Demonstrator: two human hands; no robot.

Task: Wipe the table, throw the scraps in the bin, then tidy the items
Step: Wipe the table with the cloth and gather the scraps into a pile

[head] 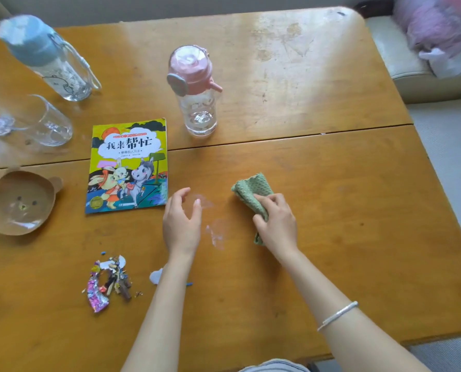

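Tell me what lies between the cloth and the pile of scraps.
The left hand and its forearm lie across the path from the cloth, gripped by the right hand, to the scraps; otherwise only a whitish smear on the table.

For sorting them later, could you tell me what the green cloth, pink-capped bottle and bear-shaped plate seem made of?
Green cloth: soft fabric, dimpled texture, bunching in the right hand. Pink-capped bottle: clear glossy body, glass or hard plastic; cap looks matte plastic. Bear-shaped plate: probably brown paper, thin, slight sheen.
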